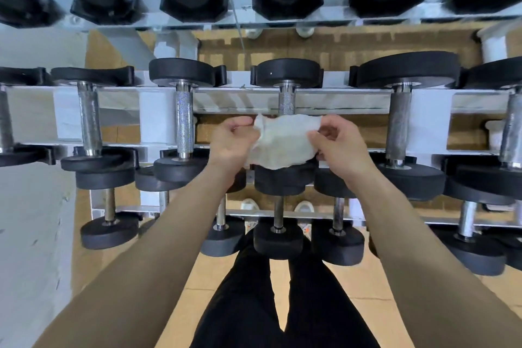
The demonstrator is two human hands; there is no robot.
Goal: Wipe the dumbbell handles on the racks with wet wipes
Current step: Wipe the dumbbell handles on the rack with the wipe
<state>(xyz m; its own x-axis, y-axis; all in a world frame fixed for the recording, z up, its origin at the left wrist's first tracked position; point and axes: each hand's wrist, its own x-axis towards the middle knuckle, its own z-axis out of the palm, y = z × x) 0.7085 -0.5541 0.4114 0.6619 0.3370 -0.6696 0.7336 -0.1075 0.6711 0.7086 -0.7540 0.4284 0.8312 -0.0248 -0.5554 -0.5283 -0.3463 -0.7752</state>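
A thin white crumpled wet wipe point(282, 141) is stretched between both hands over the middle tier of the white metal dumbbell rack point(240, 99), just in front of the knurled steel handle point(286, 103) of the centre black-ended dumbbell and hiding its near part. The left hand point(233, 141) pinches the wipe's left edge with curled fingers point(240, 121); the right hand point(340, 147) pinches the right edge the same way. The wipe looks limp, light and easily torn, so it is probably best folded and wrapped round the bar. The handle is stiff and rough, likely to snag the cloth, and the dumbbell looks heavy enough to stay in its cradle under rubbing.
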